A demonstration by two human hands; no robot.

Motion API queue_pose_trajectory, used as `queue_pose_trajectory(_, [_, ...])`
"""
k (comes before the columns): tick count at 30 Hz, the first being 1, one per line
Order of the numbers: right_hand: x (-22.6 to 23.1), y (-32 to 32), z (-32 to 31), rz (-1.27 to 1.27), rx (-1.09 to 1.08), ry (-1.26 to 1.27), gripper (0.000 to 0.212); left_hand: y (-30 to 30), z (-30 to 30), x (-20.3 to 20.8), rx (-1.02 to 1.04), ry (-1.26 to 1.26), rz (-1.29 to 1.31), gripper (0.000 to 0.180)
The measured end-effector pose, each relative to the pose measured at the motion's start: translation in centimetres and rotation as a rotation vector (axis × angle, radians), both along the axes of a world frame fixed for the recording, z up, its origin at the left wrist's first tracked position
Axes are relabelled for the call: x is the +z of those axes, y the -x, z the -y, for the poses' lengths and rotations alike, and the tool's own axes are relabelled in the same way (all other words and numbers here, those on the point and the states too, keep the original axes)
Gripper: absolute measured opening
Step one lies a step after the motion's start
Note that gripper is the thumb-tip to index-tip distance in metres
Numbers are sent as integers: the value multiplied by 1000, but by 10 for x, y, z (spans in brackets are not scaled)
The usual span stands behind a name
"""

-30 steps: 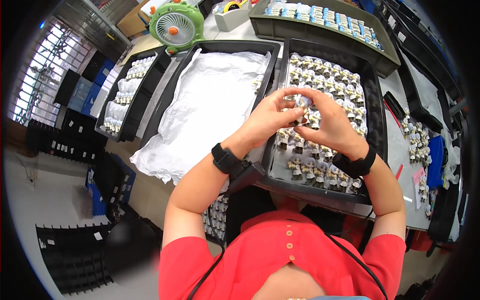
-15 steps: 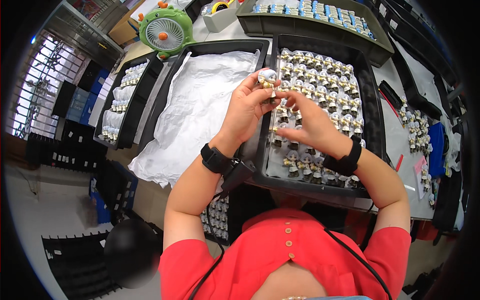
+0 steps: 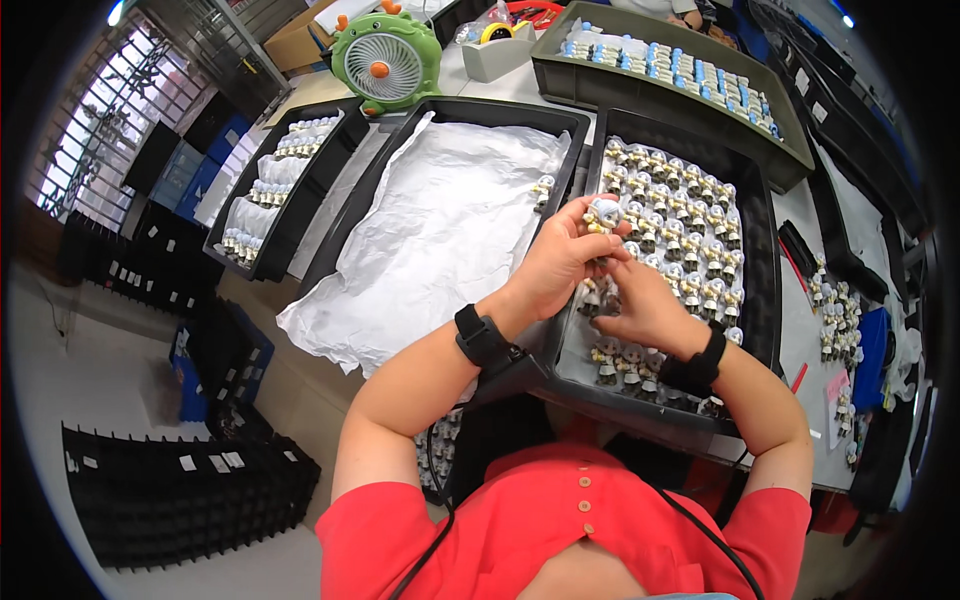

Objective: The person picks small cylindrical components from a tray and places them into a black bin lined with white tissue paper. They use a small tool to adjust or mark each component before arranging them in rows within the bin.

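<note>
My left hand point(image 3: 557, 260) is closed on a small figurine point(image 3: 604, 214) with pale hair and a white-and-gold outfit, held upright between thumb and fingers. My right hand point(image 3: 648, 308) is close beside it, thumb apart from the fingers. Its fingertips meet the left hand near the figurine's lower end, and whether they touch the figurine is hidden. Under both hands lies a black tray point(image 3: 762, 300) with rows of similar figurines. To the left, another black tray point(image 3: 440, 108) is lined with crumpled white sheet point(image 3: 440, 200), and a single figurine point(image 3: 543, 192) lies at its right side.
A narrow black tray point(image 3: 262, 262) with figurine rows stands at far left, near a green fan point(image 3: 388, 62). Behind is an olive crate point(image 3: 600, 88) of blue-and-white pieces. Loose figurines point(image 3: 838, 320) and a blue bin point(image 3: 874, 345) lie at right. Another person's hand point(image 3: 686, 19) shows at the back.
The view has shifted, so the trays appear lower and further right. My right fingers have come in against the left hand. The single figurine in the lined tray now shows.
</note>
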State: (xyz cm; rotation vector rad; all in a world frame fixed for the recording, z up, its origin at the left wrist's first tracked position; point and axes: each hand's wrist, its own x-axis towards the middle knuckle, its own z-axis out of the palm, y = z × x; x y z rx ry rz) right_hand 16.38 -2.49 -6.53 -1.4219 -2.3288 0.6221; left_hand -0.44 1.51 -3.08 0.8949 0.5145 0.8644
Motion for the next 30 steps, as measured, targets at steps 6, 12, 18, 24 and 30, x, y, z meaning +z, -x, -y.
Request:
queue_pose_trajectory(6, [48,-16,-4,-300,-117,-299,60,0,3,8,155,-129,-3,48])
queue_pose_trajectory(12, [48,-17,-6,-268,-78,-501,64,-3,1,1,86,-108,3,49])
queue_pose_trajectory(18, [46,-15,-5,-318,-47,-462,66,-7,2,-5,60,-95,3,52])
queue_pose_trajectory(24, [47,-16,-6,-390,-20,-376,68,-6,4,1,96,-69,-24,50])
queue_pose_trajectory(30, [45,-17,-7,-431,-20,-341,73,-2,2,0,57,-19,-9,52])
